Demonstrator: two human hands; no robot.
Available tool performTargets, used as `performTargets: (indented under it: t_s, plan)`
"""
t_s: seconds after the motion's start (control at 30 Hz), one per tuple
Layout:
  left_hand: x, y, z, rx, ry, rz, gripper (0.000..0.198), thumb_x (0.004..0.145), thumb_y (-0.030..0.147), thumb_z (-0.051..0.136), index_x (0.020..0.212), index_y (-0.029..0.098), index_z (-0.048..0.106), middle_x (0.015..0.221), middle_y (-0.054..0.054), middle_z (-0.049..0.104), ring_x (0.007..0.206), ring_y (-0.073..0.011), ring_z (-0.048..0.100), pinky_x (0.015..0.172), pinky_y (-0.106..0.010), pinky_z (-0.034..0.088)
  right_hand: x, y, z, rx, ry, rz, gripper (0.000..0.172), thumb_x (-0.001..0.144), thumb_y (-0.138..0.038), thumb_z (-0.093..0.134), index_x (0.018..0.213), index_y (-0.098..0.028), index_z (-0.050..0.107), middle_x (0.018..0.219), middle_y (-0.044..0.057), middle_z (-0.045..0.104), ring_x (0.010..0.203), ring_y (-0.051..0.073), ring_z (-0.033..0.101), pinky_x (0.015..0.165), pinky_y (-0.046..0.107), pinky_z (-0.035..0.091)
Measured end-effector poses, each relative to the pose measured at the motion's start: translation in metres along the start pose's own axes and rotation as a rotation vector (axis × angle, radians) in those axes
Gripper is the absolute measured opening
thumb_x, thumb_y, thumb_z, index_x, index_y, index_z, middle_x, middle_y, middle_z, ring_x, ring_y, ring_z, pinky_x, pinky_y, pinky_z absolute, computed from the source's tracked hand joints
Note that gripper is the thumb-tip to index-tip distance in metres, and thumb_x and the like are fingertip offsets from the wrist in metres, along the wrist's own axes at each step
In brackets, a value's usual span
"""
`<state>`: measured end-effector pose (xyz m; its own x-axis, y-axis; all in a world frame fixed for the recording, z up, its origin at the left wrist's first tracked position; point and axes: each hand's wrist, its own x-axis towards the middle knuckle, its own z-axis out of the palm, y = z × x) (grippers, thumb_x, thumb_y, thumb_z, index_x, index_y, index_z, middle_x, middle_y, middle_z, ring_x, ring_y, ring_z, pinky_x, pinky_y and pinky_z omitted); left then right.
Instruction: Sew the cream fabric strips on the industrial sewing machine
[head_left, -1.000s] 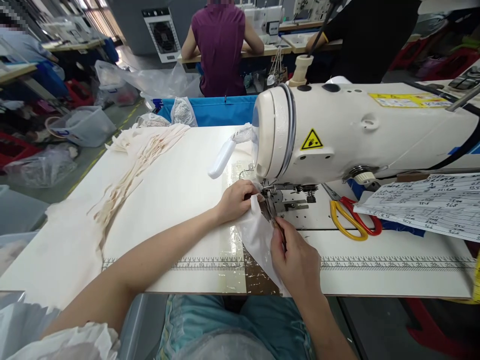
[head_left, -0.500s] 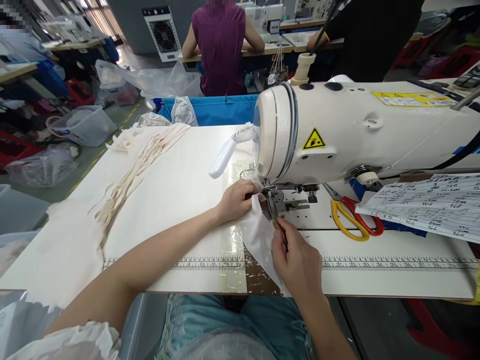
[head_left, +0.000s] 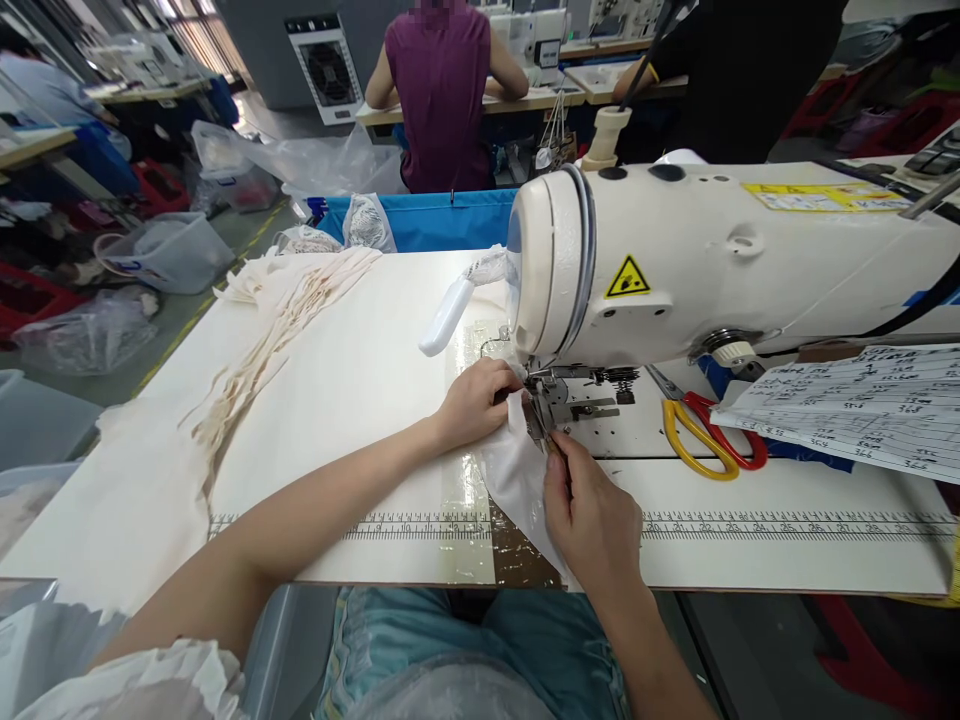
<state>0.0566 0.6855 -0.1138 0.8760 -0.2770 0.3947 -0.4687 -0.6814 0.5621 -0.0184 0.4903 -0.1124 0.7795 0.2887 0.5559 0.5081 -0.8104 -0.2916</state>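
Observation:
My left hand [head_left: 476, 402] is closed on a piece of thin white fabric [head_left: 512, 470] just left of the needle area. The sewing machine's presser foot [head_left: 541, 385] stands beside my fingertips, and the cloth's upper edge is partly hidden there. My right hand [head_left: 592, 515] is closed round a slim metal tool [head_left: 553, 447], perhaps tweezers or snips, whose far end points toward the presser foot. From beneath the machine head the fabric hangs down between my hands to the table's front edge.
The white sewing machine [head_left: 675, 260] fills the right side. Scissors [head_left: 701, 440] with red and yellow handles lie beside a handwritten sheet [head_left: 855, 410]. Pale fabric pieces [head_left: 247, 370] are heaped at the left. A printed ruler [head_left: 795, 527] runs along the front edge. Co-workers sit beyond.
The white fabric near my left fingertips lies slightly differently, its raised fold flatter. Both hands stay nearly in place, with the same holds.

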Motion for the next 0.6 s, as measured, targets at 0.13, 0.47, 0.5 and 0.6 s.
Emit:
performTargets:
  t_s: [0.13, 0.47, 0.5, 0.6]
  plan:
    - [-0.0002, 0.0071, 0.0013, 0.105, 0.015, 0.063, 0.010, 0.091, 0.023, 0.052, 0.086, 0.018, 0.058, 0.086, -0.006, 0.062, 0.080, -0.0196, 0.053, 0.072, -0.033, 0.045, -0.0001, -0.0011, 0.0007, -0.006, 0.012, -0.005, 0.033, 0.103, -0.022, 0.037, 0.113, -0.007, 0.065, 0.099, 0.011, 0.077, 0.059, 0.015, 0.070, 0.044, 0.024, 0.045]
    - [-0.0010, 0.0034, 0.0022, 0.106, 0.038, 0.084, 0.010, 0.085, 0.011, 0.048, 0.084, 0.020, 0.053, 0.084, -0.005, 0.061, 0.081, -0.0195, 0.054, 0.076, -0.034, 0.047, 0.0001, -0.0010, -0.0004, -0.029, 0.017, 0.005, 0.038, 0.104, -0.024, 0.031, 0.115, -0.009, 0.065, 0.099, 0.010, 0.077, 0.065, 0.016, 0.072, 0.048, 0.024, 0.048]
    - [-0.0010, 0.0035, 0.0012, 0.084, 0.033, 0.067, 0.010, 0.086, 0.012, 0.048, 0.082, 0.020, 0.053, 0.084, -0.004, 0.061, 0.081, -0.0188, 0.054, 0.076, -0.034, 0.048, -0.0001, -0.0007, -0.0003, -0.029, 0.018, 0.008, 0.037, 0.104, -0.023, 0.032, 0.115, -0.010, 0.065, 0.099, 0.010, 0.077, 0.066, 0.016, 0.072, 0.049, 0.024, 0.048]
    - [-0.0008, 0.0048, -0.0011, 0.054, 0.034, 0.026, 0.011, 0.088, 0.014, 0.050, 0.079, 0.020, 0.053, 0.083, -0.002, 0.062, 0.080, -0.0174, 0.055, 0.076, -0.033, 0.048, -0.0003, -0.0005, 0.0004, -0.029, 0.013, 0.020, 0.037, 0.103, -0.023, 0.033, 0.113, -0.010, 0.066, 0.097, 0.010, 0.077, 0.062, 0.016, 0.070, 0.047, 0.025, 0.046]
